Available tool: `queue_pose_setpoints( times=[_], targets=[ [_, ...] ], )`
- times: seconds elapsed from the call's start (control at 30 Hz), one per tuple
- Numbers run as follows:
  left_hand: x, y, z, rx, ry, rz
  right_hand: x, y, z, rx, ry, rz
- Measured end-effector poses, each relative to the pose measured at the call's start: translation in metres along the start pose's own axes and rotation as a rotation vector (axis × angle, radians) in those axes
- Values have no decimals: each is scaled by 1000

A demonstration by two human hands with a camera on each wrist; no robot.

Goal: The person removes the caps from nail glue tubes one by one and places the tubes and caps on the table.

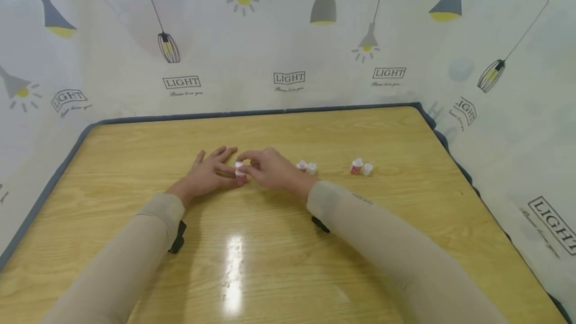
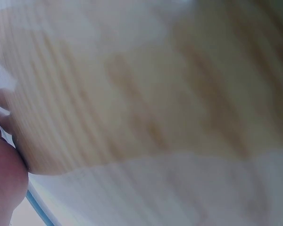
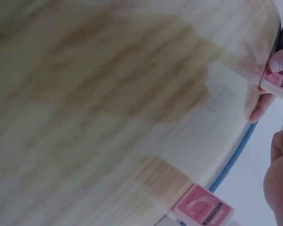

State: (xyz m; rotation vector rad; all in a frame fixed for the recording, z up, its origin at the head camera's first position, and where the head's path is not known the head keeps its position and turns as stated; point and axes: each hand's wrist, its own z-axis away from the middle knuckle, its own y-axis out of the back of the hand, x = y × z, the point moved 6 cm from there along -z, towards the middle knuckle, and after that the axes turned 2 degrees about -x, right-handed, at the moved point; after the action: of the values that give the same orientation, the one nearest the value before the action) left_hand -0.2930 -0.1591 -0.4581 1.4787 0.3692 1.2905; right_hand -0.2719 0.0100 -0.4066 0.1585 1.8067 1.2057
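Near the middle of the table stands a small white bottle (image 1: 241, 176) with a pink-red label. My left hand (image 1: 209, 173) holds it low down between thumb and finger, its other fingers spread toward the far edge. My right hand (image 1: 270, 168) pinches the white cap (image 1: 238, 164) at the bottle's top with thumb and forefinger. In the right wrist view, the left thumb lies against the label of the held bottle (image 3: 277, 84), and part of the right hand (image 3: 280, 176) shows at the right edge. Only a bit of the left hand (image 2: 7, 176) appears in the left wrist view.
Just right of my right wrist is a second bottle (image 1: 302, 166), partly hidden, with a loose white cap (image 1: 312, 168) beside it. Farther right stands a third bottle (image 1: 357, 166) with its own cap (image 1: 367, 169). A dark edge strip borders the wooden table (image 1: 270, 264).
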Motion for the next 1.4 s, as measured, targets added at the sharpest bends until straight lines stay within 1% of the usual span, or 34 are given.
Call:
queue_pose_setpoints(
  times=[0.17,0.27,0.33,0.43,0.63,0.73,1.0,1.3,1.4],
  targets=[
    [-1,1,-2,-3,1,-10,2,2,1,36,-31,70],
    [-1,1,-2,-12,8,-5,2,3,2,54,-58,71],
    [-1,1,-1,-16,12,0,1,2,2,58,-61,63],
    [-1,0,0,-16,13,10,-1,1,2,59,-50,53],
    [1,1,0,-7,4,15,-2,-1,3,55,6,29],
    [2,1,1,-3,-1,17,-1,-2,3,56,18,21],
    [2,1,0,-11,6,16,5,-1,4,68,-52,44],
    [1,3,0,-19,9,24,4,0,3,87,-103,52],
    [0,1,0,-18,10,24,3,-1,3,91,-101,55]
  ],
)
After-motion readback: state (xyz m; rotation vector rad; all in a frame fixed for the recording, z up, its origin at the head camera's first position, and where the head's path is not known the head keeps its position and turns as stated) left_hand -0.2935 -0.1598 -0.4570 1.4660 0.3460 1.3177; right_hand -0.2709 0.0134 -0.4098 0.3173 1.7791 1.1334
